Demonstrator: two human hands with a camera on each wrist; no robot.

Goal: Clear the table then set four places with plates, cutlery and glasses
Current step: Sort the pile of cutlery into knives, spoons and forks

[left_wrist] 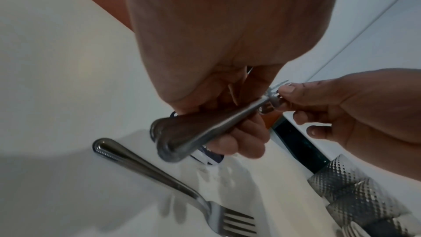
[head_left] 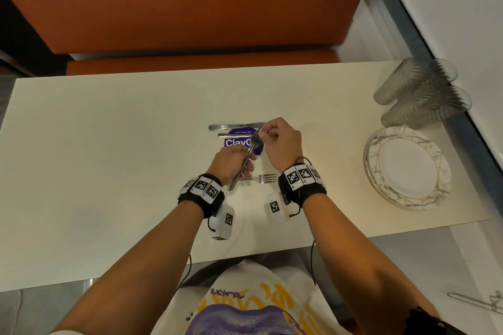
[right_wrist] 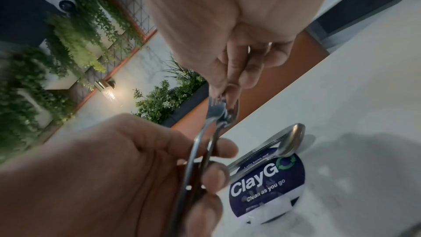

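Note:
My left hand [head_left: 236,162] grips the handles of a bunch of forks [head_left: 251,148] above the table's middle; the handles [left_wrist: 193,129] stick out below my palm. My right hand [head_left: 275,134] pinches the tines [left_wrist: 274,95] at the bunch's far end with thumb and fingertips [right_wrist: 232,88]. One more fork [head_left: 262,178] lies flat on the cream table [head_left: 109,144] between my wrists, also the fork [left_wrist: 182,192] in the left wrist view. A knife [head_left: 234,126] and a spoon [right_wrist: 289,143] lie just beyond my hands, across a round purple sticker [right_wrist: 268,187].
A stack of marbled, gold-lined plates [head_left: 408,168] sits near the table's right edge. Several grey textured glasses [head_left: 419,95] stand behind the plates, also the glasses [left_wrist: 355,187] in the left wrist view. An orange bench [head_left: 190,3] runs along the far side.

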